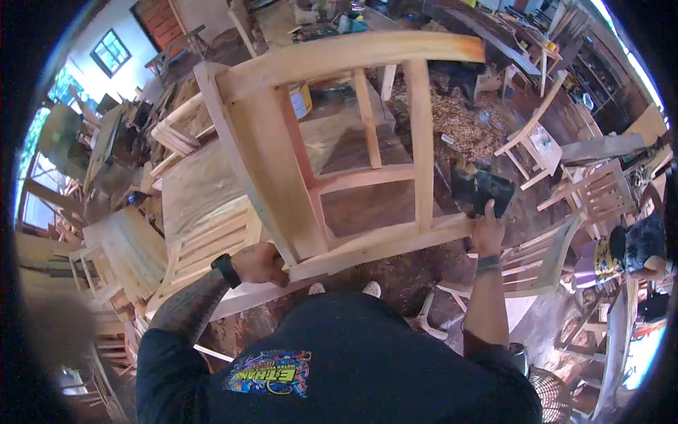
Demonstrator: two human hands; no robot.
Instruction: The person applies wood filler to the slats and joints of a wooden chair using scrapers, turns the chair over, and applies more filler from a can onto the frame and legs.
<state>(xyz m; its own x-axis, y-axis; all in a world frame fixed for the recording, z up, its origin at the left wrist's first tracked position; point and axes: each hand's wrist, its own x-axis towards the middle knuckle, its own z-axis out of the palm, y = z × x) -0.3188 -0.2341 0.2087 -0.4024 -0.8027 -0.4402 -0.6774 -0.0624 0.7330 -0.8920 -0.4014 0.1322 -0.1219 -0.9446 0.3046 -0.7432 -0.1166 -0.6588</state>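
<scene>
An unpainted wooden chair frame (318,255) lies on its side across the middle of the view. At its lower left corner my left hand (260,264), with a black watch on the wrist, has its fingers curled round the wood. My right hand (487,230) is at the right end of the lower rail, its fingers at a dark block-like object (494,189). How far those fingers wrap round the block or the rail is hard to make out. Beneath the frame is a broad plywood surface (201,180).
More wooden chairs stand at the right (540,152) and a slatted one lies at the lower left (212,240). Wood shavings (466,127) cover the floor beyond the frame. Part of another person (635,244) shows at the far right edge. A white bucket (301,102) is behind the frame.
</scene>
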